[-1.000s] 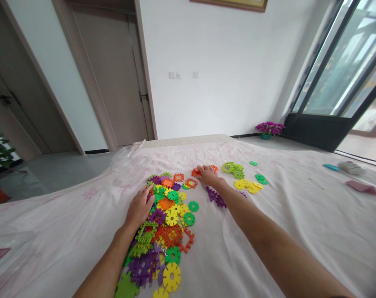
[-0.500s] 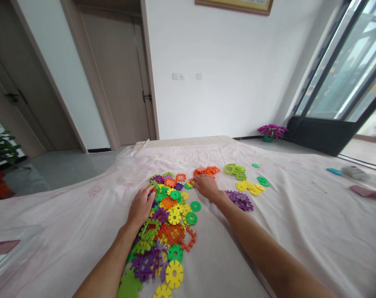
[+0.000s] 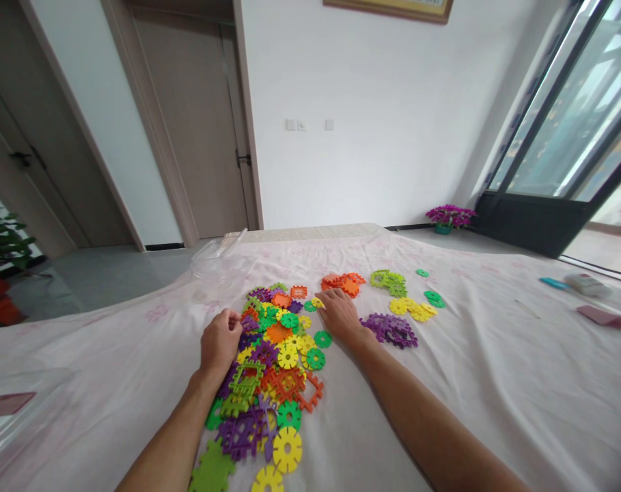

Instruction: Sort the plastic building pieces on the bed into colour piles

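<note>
No text, label, brand or number is legible. The plastic pieces (image 3: 277, 335) bear no readable marks. The framed picture (image 3: 392, 8), above the wall switches (image 3: 300, 125), is cropped and its content is unreadable.

A pot of purple flowers (image 3: 450, 217) is standing on the floor beside the sliding glass door (image 3: 561, 137). A clear plastic bag (image 3: 215, 256) is lying at the far edge of the bed (image 3: 494, 383). A brown door (image 3: 197, 130) is standing shut.
</note>
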### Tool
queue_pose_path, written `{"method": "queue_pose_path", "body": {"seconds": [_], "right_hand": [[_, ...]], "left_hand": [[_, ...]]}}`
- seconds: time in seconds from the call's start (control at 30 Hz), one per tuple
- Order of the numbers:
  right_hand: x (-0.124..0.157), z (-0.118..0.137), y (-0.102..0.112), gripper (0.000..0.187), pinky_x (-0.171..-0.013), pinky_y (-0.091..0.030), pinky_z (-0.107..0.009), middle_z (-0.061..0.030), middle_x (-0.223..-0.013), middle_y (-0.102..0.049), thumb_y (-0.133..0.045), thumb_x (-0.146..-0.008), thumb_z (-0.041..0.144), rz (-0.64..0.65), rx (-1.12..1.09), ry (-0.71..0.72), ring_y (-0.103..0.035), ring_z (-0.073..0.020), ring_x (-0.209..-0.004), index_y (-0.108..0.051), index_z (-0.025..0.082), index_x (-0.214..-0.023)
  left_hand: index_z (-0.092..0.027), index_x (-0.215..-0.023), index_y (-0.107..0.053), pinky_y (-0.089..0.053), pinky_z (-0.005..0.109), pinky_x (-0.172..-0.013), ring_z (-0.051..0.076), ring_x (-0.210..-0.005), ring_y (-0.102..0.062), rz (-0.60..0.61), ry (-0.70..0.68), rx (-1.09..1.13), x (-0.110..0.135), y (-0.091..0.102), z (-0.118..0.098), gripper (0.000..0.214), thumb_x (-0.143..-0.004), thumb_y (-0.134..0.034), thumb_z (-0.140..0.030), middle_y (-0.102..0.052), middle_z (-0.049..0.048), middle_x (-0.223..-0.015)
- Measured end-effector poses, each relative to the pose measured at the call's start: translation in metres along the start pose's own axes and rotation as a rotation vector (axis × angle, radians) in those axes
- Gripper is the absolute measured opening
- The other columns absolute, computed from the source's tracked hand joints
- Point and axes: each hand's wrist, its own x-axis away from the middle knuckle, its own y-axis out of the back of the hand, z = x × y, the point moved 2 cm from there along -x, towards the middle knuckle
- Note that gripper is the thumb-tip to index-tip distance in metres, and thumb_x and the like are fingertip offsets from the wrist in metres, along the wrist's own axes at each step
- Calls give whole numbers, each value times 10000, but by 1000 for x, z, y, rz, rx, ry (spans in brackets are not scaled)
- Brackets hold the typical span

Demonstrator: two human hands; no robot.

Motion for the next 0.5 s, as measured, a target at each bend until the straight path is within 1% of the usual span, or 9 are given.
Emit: {"method": "queue_pose_path", "body": {"seconds": [0.1,0.27,0.5], "right_hand": [[2,7,-3,328,-954,-311,-337,-72,-1206,-617,-446,-948,295,35,23,7,-445,-231,-1148,-571,242,-1247],[1,9,-7,304,-937,-311,-346,-86,-1171,-631,-405,-968,301,22,57,4,-464,-244,-1125,-588,235,-1202],[-3,9,-6,291,-885,-335,-352,-112,-1083,-668,-381,-967,236,59,96,-26,-506,-256,-1063,-617,208,-1135]], "left_hand": [[-228,-856,-594,-448,259,-674,171,-742,-658,-14,28,-12,0,1,2,105,-778,-528,-254,-706,20,-828],[-224,-887,-581,-459,275,-691,182,-753,-668,-26,50,-27,0,4,0,126,-772,-535,-244,-710,26,-837],[-217,-929,-594,-475,275,-751,174,-780,-673,-3,15,-31,0,3,2,189,-765,-502,-201,-713,31,-869]]}}
